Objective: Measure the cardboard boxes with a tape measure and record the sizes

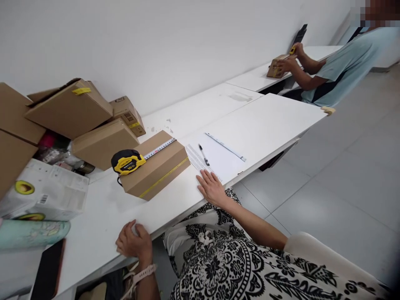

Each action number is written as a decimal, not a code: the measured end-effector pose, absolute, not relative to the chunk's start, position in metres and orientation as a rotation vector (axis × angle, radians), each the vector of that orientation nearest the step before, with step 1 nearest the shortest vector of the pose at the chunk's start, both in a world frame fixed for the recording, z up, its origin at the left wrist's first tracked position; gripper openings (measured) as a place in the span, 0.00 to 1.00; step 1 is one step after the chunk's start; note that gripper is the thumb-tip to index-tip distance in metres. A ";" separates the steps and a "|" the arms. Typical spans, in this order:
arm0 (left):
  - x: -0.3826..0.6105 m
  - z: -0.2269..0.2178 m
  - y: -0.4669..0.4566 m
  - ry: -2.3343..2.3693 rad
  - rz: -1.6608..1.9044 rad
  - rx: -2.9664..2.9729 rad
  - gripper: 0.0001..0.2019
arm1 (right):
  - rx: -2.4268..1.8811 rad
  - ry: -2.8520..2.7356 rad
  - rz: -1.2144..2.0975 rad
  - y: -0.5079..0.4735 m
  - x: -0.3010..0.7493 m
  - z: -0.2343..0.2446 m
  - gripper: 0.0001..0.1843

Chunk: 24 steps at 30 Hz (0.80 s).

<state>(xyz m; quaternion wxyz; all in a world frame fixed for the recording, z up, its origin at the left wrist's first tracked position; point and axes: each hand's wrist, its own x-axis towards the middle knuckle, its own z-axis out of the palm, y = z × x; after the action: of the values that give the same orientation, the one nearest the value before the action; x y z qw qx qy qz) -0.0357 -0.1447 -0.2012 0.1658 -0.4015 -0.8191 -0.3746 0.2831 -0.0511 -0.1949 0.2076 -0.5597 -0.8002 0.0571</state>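
Note:
My left hand (134,241) rests at the table's near edge, its fingers loosely curled in, with nothing visible in them. My right hand (213,188) lies flat with fingers stretched out, touching the lower edge of the printed paper (218,152). On that paper lie a black pen (203,154) and a clear ruler (225,146). Between and beyond my hands stands a closed cardboard box (165,168) with a yellow tape strip along its side. A yellow and black tape measure (128,161) sits on top, its blade (159,149) drawn out across the box.
Several cardboard boxes (68,108) are piled at the left. Nearby are an avocado-printed pack (46,189), a mint-green bottle (34,233) and a dark phone (48,271). Farther along the table (243,121), a person (350,62) handles a small box (276,68) and a tape measure.

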 end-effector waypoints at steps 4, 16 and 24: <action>-0.037 -0.200 -0.148 -2.332 -1.095 -1.164 0.09 | -1.529 -2.199 0.213 -0.073 0.256 -0.183 0.32; -0.035 -0.195 -0.150 -2.360 -1.111 -1.211 0.10 | -1.074 -2.516 0.302 -0.106 0.227 -0.200 0.37; -0.029 -0.191 -0.151 -2.390 -1.264 -1.182 0.08 | -1.031 -2.516 0.320 -0.106 0.226 -0.204 0.37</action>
<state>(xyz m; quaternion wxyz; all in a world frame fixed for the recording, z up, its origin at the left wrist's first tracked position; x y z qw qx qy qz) -0.0292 -0.1513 -0.1909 0.0951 -0.3989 -0.8062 -0.4264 0.2262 -0.1065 -0.2040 0.2005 -0.3689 -0.9003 0.1145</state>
